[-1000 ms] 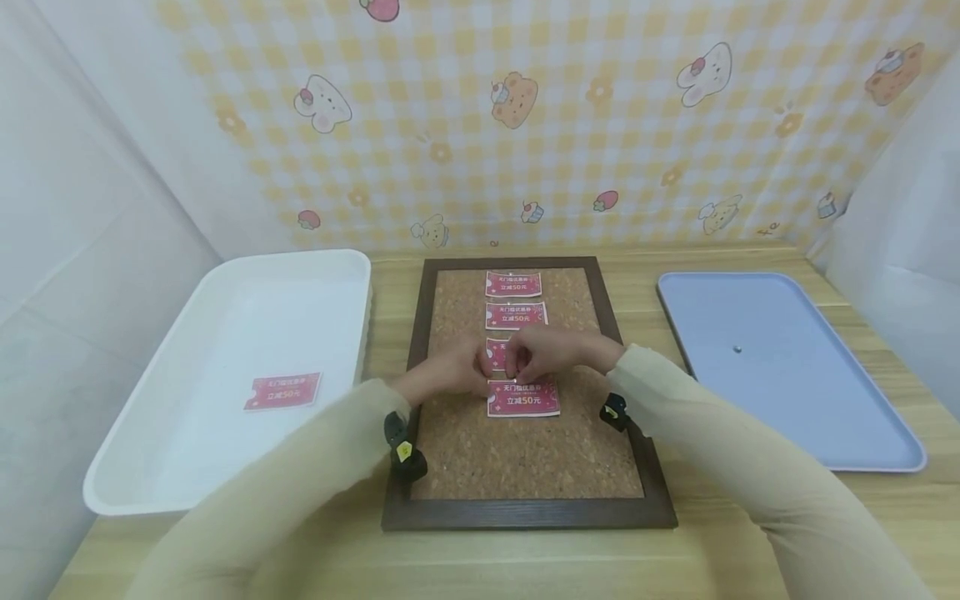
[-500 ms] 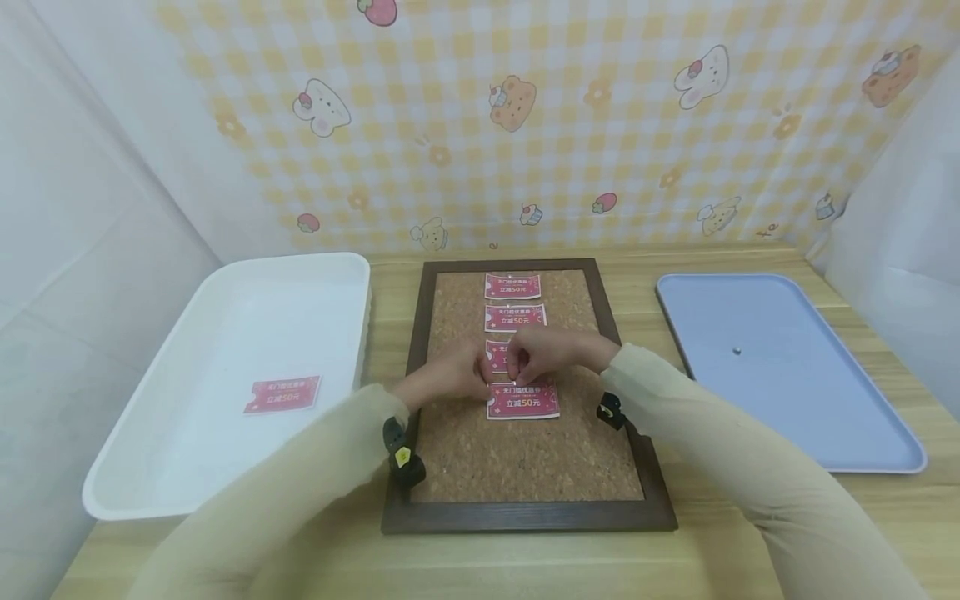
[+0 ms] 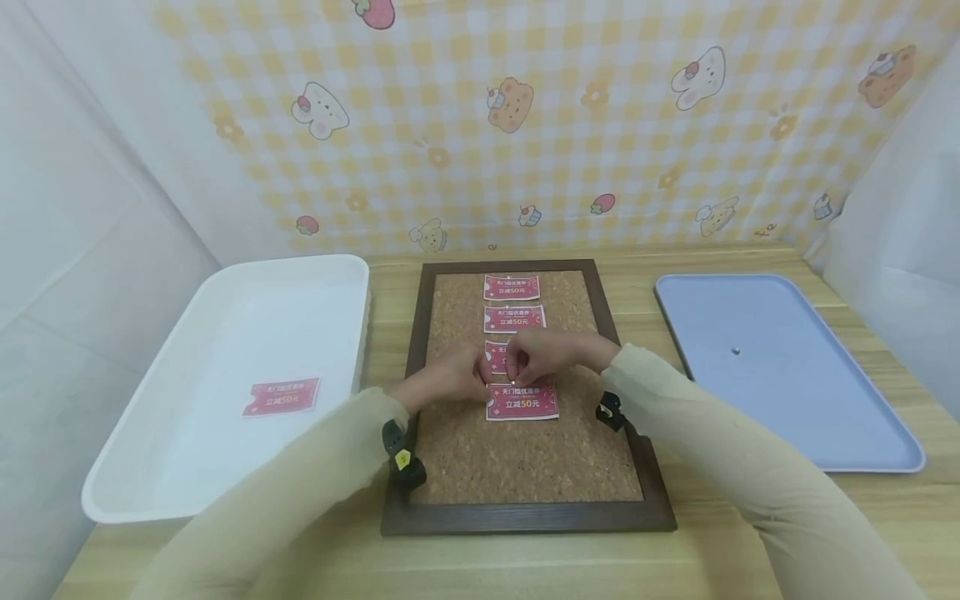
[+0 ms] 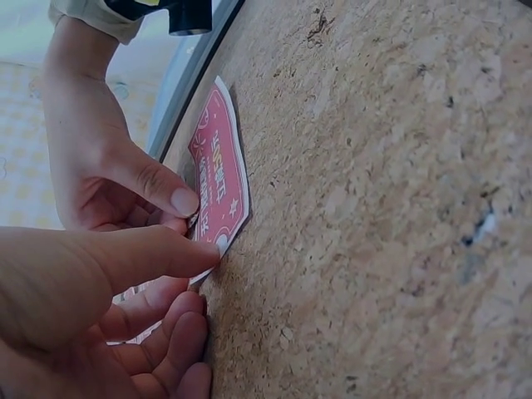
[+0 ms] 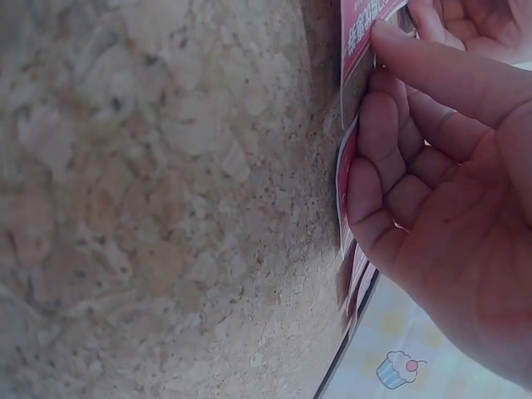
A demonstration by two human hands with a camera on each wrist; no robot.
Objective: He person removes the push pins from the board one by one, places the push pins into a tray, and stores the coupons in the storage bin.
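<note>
**Both hands at top edge of lowest red rectangular paper coupon (image 3: 522, 403)**

Coupon lies on brown-framed cork board (image 3: 525, 467), just below both grips. Left hand (image 3: 452, 372) at its 10 o'clock: thumb on the corner, paper pinched, almost no gap. Right hand (image 3: 547, 350) at 12: thumb and fingertip nearly together on a tiny silvery pin (image 3: 513, 383), barely visible. Three similar coupons (image 3: 512, 288) farther toward 12.

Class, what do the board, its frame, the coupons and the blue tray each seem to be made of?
Board: looks like cork, matte, with speckled brown granules.
Frame: dark, low sheen, perhaps wood or a wood-look finish; faint grain lines show.
Coupons: printed paper or thin card, with thin white edges and slight curling.
Blue tray: probably plastic, smooth, evenly coloured, with a rounded rim.
</note>
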